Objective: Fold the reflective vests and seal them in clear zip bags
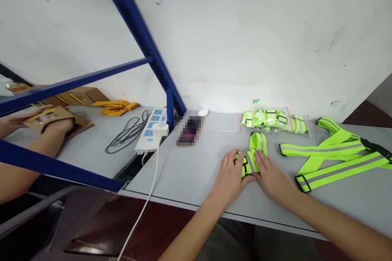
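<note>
Head — bagged straps beyond hands, power strip left

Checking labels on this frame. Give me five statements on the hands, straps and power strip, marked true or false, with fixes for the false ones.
1. The wearer's left hand and right hand are both on a folded neon strap. True.
2. The loose neon straps lie left of the left hand. False: the loose neon straps lie to the right of the right hand.
3. The bagged straps lie at the table's front edge. False: the bagged straps lie toward the back of the grey table, near the wall.
4. A white plug sits in the power strip. True.
5. The co-worker's hands are on the power strip. False: they are at a brown cardboard box.
</note>
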### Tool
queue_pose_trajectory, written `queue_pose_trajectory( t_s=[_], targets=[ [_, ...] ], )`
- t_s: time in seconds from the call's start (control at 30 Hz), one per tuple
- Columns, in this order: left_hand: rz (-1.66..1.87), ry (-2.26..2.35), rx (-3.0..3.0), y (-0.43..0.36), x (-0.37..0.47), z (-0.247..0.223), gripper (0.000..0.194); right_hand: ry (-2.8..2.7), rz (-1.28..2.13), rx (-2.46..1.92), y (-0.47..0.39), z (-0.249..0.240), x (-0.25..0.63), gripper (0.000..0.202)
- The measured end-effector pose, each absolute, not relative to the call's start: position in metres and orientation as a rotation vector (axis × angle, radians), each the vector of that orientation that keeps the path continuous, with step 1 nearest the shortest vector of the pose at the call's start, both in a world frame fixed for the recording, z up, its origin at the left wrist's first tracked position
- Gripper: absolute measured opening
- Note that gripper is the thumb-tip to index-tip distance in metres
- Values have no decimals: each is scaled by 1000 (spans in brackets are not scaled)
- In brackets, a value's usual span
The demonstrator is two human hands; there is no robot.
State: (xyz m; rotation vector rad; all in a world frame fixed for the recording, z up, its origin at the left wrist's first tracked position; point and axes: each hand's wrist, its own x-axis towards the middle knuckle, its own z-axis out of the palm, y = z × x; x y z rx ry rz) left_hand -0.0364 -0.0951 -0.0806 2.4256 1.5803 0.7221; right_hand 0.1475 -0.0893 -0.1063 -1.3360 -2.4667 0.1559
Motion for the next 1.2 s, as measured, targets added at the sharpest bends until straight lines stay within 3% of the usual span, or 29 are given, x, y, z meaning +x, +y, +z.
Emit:
queue_pose_trajectory(
  t_s=[0.37,0.47,0.6,0.7,0.83,0.93,1.1,1.2],
  targets=[
    [575,1512,2446,-74,-44,-65,50,-1982,976,-1242,-89,-63,167,51],
    [750,1482,2279,-76,-50,-65,50,-1830,969,-1211,-79,-56,178,48],
    [960,1358,1916,-80,-56,-62,42,-2035,739,-1146,-69,-47,184,54],
    [1054,1169,1587,-79,-55,-58,40,-2128,666,-1098,-64,-37,178,30],
    [1168,1064,1103,-71,-41,-46,43,-1909,932,-1229,-61,-19,164,32],
    [1238,1158,1077,-63,-30,-35,38,-1766,1188,-1242,-60,-9,154,34],
    [1254,1185,1020,-49,-28,-35,35,-1599,1403,-1385,-52,-12,138,54],
    [1164,1027,815,-49,-39,-42,34,-1757,1530,-1232,-48,-13,140,31]
  ],
)
